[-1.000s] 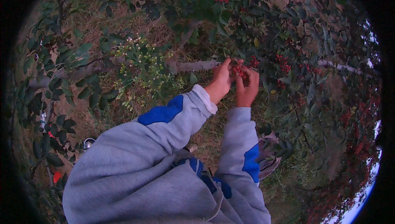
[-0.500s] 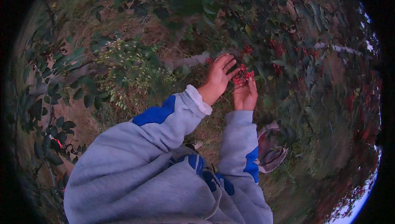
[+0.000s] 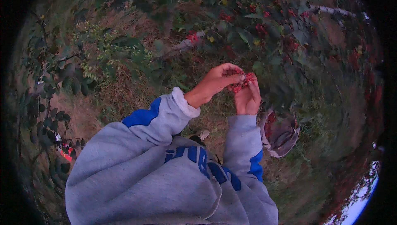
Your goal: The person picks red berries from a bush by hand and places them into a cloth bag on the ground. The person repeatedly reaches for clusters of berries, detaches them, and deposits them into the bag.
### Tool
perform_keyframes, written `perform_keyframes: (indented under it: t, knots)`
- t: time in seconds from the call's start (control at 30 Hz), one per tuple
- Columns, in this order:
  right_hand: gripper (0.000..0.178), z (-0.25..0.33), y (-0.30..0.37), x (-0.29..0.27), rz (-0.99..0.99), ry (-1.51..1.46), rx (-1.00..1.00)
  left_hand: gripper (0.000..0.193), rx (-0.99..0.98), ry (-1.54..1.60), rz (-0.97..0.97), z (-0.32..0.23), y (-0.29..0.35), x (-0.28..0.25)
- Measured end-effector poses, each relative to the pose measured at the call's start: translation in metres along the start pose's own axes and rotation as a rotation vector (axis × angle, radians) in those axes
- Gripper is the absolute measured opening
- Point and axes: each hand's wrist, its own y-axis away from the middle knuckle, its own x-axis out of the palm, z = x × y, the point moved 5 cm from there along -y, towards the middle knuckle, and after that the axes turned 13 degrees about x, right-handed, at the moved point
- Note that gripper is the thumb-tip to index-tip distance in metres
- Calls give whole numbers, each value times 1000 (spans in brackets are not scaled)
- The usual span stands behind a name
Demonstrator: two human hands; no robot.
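A small cluster of red berries [image 3: 238, 87] is between my two hands in front of my chest. My left hand [image 3: 215, 83] curls around it from the left, thumb pressed in toward the berries and fingers bent over the top. From below and to the right, my right hand [image 3: 247, 99] grips the same cluster at its fingertips, palm partly showing. The exact stems pinched are too small to make out. To the right of my right forearm sits an open greyish bag [image 3: 285, 144] with red berries [image 3: 270, 125] inside it.
Leafy branches with more red berry clusters [image 3: 261, 30] spread across the far side and right. A pale branch [image 3: 184, 47] runs behind my hands. Pale green flower or seed clusters [image 3: 97, 55] grow at the left. A red and white object [image 3: 66, 152] lies among leaves.
My left hand has gone from open fingers beside the cluster to closed around it. The surroundings have shifted in view, and the bag with berries shows more fully.
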Motion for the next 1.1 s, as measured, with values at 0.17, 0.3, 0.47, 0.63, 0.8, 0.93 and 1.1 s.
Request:
perform_keyframes:
  t: [0.17, 0.3, 0.47, 0.63, 0.8, 0.93, 1.1]
  knots:
    - [23, 23, 39, -29, -124, 74, -106, 25, -7, 59, 97, 18, 12, 40]
    - [23, 41, 77, -52, -119, 24, -93, 24, -27, 20, 177, 38, 27, 74]
    - [26, 56, 122, -80, -71, -143, -50, 26, -137, 110, 307, 57, 48, 118]
    - [28, 65, 169, -100, -13, -309, -56, 26, -245, 181, 410, 74, 72, 159]
    - [26, 77, 203, -111, -7, -315, -125, 29, -309, 275, 431, 85, 93, 192]
    - [25, 85, 221, -122, -70, -290, -171, 29, -274, 121, 457, 90, 103, 209]
    - [23, 88, 237, -130, -57, -308, -152, 26, -219, -71, 427, 98, 111, 222]
